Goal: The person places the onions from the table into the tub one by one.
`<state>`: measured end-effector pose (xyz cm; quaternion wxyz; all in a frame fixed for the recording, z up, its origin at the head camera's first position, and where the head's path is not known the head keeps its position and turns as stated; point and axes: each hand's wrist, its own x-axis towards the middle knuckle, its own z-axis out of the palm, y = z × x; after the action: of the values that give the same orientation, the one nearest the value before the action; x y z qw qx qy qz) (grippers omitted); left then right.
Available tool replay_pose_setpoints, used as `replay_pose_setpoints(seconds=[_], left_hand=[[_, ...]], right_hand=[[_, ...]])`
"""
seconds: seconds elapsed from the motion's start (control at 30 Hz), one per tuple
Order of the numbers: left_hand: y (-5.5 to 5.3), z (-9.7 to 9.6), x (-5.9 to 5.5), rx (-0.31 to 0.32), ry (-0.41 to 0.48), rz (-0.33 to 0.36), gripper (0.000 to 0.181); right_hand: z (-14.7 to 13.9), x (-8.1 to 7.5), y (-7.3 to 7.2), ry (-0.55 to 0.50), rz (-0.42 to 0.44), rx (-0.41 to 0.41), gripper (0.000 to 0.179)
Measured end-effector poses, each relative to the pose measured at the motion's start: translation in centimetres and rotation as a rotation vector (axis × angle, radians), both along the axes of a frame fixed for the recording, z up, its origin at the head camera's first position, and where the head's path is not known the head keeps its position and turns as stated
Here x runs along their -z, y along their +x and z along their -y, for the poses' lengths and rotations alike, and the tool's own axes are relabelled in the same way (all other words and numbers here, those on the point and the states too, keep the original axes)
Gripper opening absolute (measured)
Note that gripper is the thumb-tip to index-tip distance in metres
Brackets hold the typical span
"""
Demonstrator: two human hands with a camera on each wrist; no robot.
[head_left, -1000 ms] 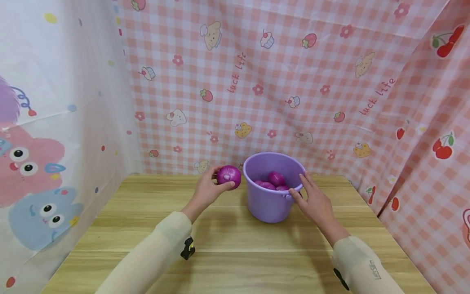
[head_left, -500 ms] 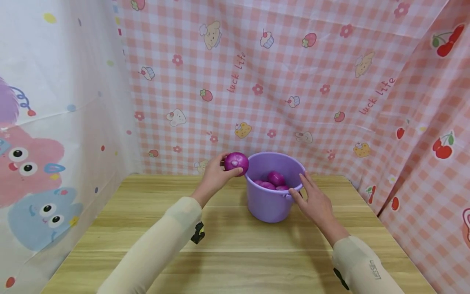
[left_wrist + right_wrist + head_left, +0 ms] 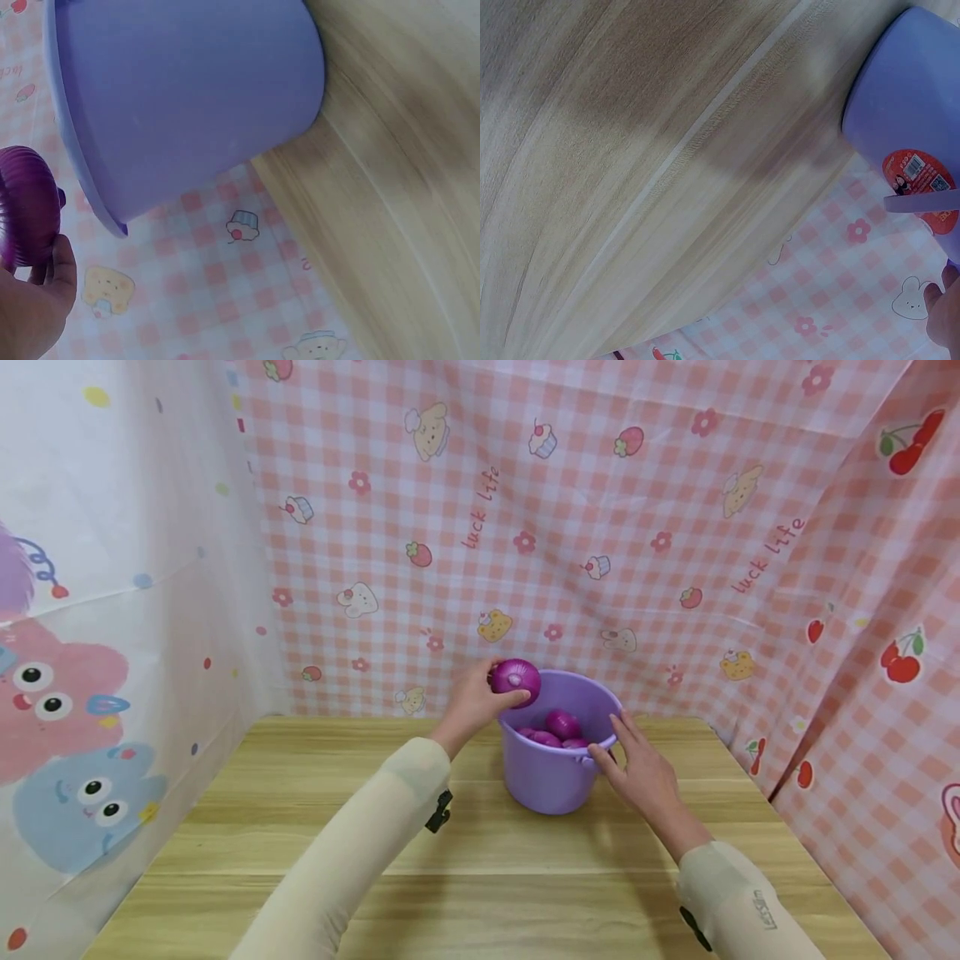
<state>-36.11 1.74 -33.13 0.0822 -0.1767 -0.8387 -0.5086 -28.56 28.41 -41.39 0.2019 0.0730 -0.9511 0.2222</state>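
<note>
My left hand holds a purple-red onion between fingers and thumb, over the left rim of a lilac bucket. Several more purple-red onions lie inside the bucket; their lower parts are hidden. In the left wrist view, the held onion shows its ridged skin beside the bucket's rim, at the left edge. My right hand rests against the bucket's right rim, its fingers spread and fairly straight, their tips touching the lip. Only a bit of that hand shows in the right wrist view.
The bucket stands on a wooden table, near its far edge. Behind hangs a pink checked curtain, with a white patterned sheet at the left. A lilac handle crosses a red label on the bucket.
My left hand has carried the onion rightward and up, from left of the bucket to over its rim. The right hand and the bucket have stayed in place.
</note>
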Motion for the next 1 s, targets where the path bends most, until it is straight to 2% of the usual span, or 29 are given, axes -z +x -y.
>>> replay_pose_setpoints(seconds=[0.1, 0.3, 0.43, 0.53, 1.0], left_hand=[[-0.1, -0.5, -0.1, 0.008, -0.010, 0.025, 0.071], [-0.6, -1.0, -0.1, 0.012, -0.056, 0.012, 0.077], [-0.6, -1.0, -0.3, 0.000, -0.064, 0.030, 0.082], [-0.4, -0.9, -0.4, -0.014, -0.054, 0.046, 0.080], [-0.2, 0.5, -0.3, -0.055, -0.024, 0.036, 0.073]], right_hand=[[0.1, -0.1, 0.0, -0.002, -0.003, -0.001, 0.074], [0.4, -0.2, 0.0, 0.003, -0.005, -0.008, 0.073], [0.5, -0.3, 0.0, 0.004, -0.003, -0.012, 0.072], [0.5, -0.3, -0.1, 0.005, -0.003, -0.011, 0.073], [0.1, -0.2, 0.0, 0.009, 0.000, -0.007, 0.073]])
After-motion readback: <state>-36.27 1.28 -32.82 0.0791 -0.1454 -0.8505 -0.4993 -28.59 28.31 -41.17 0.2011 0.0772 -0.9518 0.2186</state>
